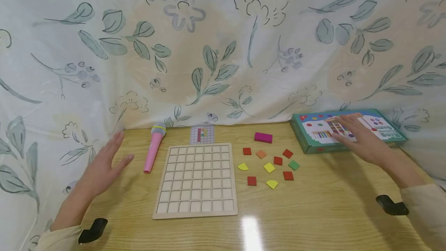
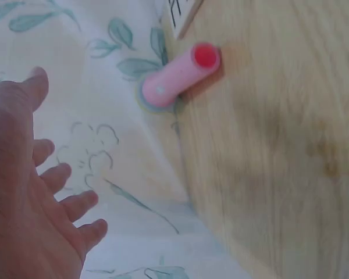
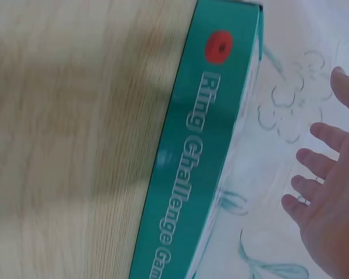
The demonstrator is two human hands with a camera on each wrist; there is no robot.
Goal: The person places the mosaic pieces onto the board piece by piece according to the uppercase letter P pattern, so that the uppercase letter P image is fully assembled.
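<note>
My left hand point(image 1: 100, 169) hovers at the left with fingers extended and thumb apart, holding nothing. Closest to it lies a pink toy microphone point(image 1: 153, 150), its hollow handle end facing the camera in the left wrist view. On the right, my right hand point(image 1: 364, 138) is held in the air in front of a green "Ring Challenge Game" box point(image 1: 315, 148), fingers loosely stretched and nothing in them. Between the hands lie a wooden grid board point(image 1: 195, 179) and several small tiles, among them a red square point(image 1: 251, 181), a green square point(image 1: 294, 165) and a yellow quarter-circle point(image 1: 272, 184).
A small pattern card point(image 1: 203, 134) with a coloured grid lies behind the board. Right of it is a magenta block point(image 1: 263, 138). A flowered cloth point(image 1: 216, 49) hangs along the back and sides of the wooden table point(image 1: 299, 220).
</note>
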